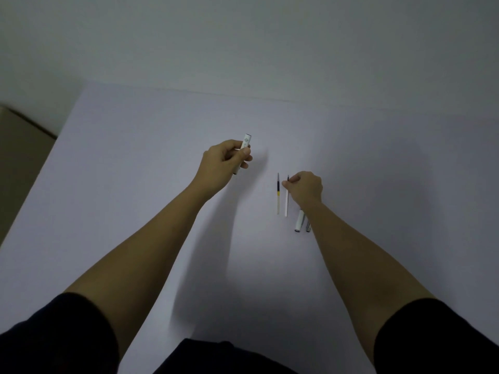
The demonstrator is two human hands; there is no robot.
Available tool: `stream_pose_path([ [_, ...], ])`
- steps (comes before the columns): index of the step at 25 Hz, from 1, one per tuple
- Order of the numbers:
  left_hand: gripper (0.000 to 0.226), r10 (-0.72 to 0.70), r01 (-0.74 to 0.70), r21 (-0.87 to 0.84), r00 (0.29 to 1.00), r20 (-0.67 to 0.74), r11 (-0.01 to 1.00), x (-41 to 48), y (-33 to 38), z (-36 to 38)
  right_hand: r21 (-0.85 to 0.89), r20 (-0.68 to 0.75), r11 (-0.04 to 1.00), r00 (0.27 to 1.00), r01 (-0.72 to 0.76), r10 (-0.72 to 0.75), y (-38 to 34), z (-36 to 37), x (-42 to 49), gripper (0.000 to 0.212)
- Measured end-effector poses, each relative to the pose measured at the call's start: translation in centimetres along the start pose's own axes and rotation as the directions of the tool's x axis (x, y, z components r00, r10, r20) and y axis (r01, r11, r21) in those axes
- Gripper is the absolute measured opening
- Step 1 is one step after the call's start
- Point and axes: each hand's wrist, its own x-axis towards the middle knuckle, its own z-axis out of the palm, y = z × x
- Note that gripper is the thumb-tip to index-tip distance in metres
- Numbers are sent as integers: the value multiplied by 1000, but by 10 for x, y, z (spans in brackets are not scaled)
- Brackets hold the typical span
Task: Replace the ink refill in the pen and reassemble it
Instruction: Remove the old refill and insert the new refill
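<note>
Left hand (225,160) closed round white pen barrel (242,152), right hand (305,188) pinching thin white refill (286,203), dark-and-yellow refill (278,194) lying just left on table (135,171)

The white pen barrel (244,149) with faint grey marks is showing at left, the refill (278,194) at right is looking dark, then yellow, then pale, beside a white refill (286,205), on the pale lilac-grey table (135,171).

faint marks on the pen barrel (246,143), too small to read
</note>
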Motion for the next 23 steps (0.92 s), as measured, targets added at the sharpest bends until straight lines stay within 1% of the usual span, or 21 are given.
stream_pose_path([
  [4,18,-8,8,-1,1000,3,1000,0,-2,1,-10,-1,1000,1000,5,-5,-1,-2,-1,25],
  [7,19,-6,6,-10,1000,6,1000,-2,-3,2,-34,-16,997,997,70,-70,-6,-4,-5,23],
  [12,19,4,-4,-17,1000,2,1000,-4,-1,-1,-228,58,958,985,174,-165,-23,3,-16,20],
  [14,21,4,-4,-17,1000,-6,1000,-5,0,-4,-311,75,931,981,191,-176,-28,9,-19,15],
  [16,21,7,-7,-13,1000,-13,1000,-5,0,-6,-351,70,918,983,185,-171,-32,14,-21,8],
  [18,21,7,-7,-14,1000,-19,1000,-5,-1,-9,-352,50,921,986,169,-161,-35,18,-23,9],
  [20,22,6,-7,-5,1000,-25,1000,-5,-3,-11,-327,37,931,987,161,-158,-37,23,-26,14],
  [23,23,2,-2,6,1000,-26,1000,-4,-5,-12,-280,62,950,990,140,-128,-44,31,-30,14],
])
